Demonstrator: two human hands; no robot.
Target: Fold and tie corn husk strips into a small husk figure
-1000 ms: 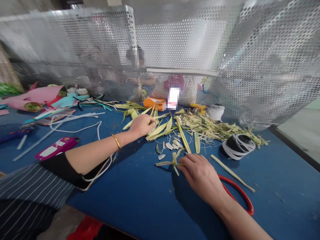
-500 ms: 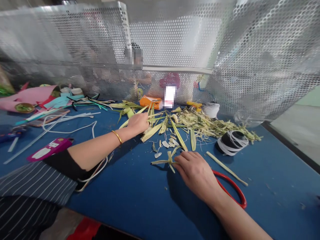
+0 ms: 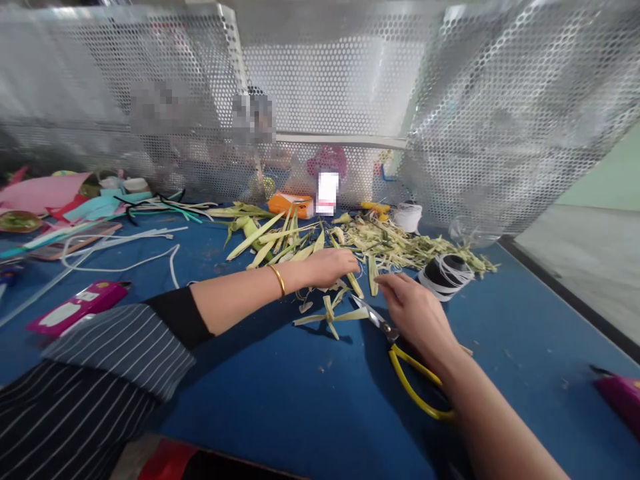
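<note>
My left hand [image 3: 333, 267], fingers curled together, is above the middle of the table by a long pale corn husk strip [image 3: 357, 285]; whatever its fingers hold is hidden. Facing it, my right hand [image 3: 415, 307] has its fingers pressed together beside a short husk piece [image 3: 373, 275], and I cannot make out anything in them. Under and beside my right hand lie scissors [image 3: 393, 335] with yellow handles, their blades pointing to the upper left. A knotted, cross-shaped piece of husk [image 3: 329, 317] rests on the table, apart from both hands.
Husk leaves [image 3: 260, 241] and a heap of shredded husk [image 3: 395, 239] spread across the back. A thread spool [image 3: 445, 275] stands right. Purple packages [image 3: 80, 307] and white cord [image 3: 115, 268] lie left. A perforated metal screen [image 3: 330, 87] closes off the blue table's [image 3: 280, 407] far side.
My left hand has come rightward from the husk leaves. My right hand has let go of the cross-shaped husk and risen. Yellow-handled scissors show where a red loop did. The view has swung right.
</note>
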